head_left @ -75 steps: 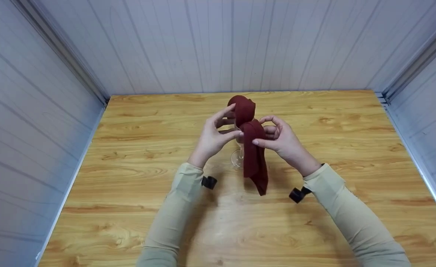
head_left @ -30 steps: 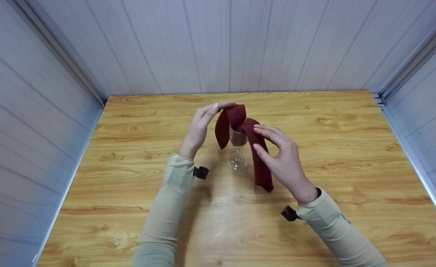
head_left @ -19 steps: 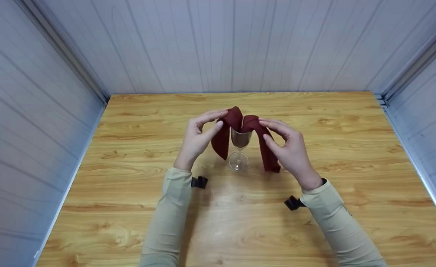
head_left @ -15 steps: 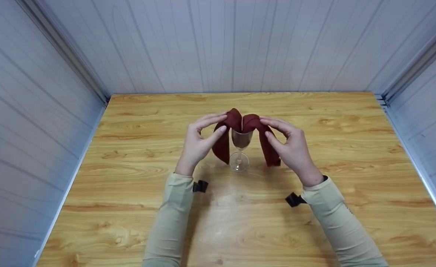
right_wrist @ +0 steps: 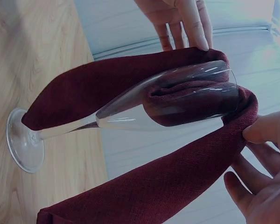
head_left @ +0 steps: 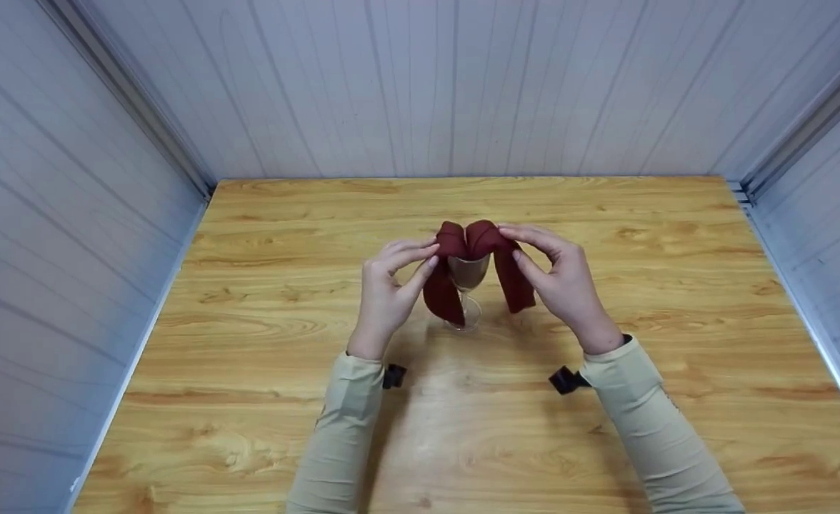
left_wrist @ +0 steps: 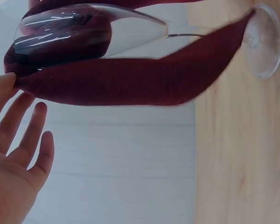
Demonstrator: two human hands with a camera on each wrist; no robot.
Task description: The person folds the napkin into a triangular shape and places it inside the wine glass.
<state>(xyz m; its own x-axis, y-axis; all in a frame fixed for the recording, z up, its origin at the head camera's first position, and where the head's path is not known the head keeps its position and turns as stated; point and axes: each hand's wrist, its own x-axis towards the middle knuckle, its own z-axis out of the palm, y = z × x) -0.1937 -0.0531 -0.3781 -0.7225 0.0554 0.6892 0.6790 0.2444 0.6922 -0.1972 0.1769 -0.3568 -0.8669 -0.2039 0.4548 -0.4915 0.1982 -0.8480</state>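
A clear stemmed glass (right_wrist: 126,119) stands upright on the wooden table, its foot (right_wrist: 25,144) flat on the surface. Tucked into its bowl is a dark red cloth napkin (head_left: 480,239), whose two folded tails hang outside the rim, one on each side. My left hand (head_left: 391,289) pinches the left tail between thumb and fingers where it bends over the rim. On the other side, my right hand (head_left: 563,278) pinches the right tail near its top fold. In the left wrist view the left tail (left_wrist: 121,81) reaches down to the glass foot.
The wooden table (head_left: 263,300) runs back to a pale panelled wall (head_left: 420,93), with more panels at left and right. A black wrist camera (head_left: 566,380) hangs below the right sleeve (head_left: 627,378), another below the left.
Earlier the napkin hung mostly to one side and hid the glass. Its tails now fall left and right. In the last half second my left hand moved slightly right and nearer, the left tail following.
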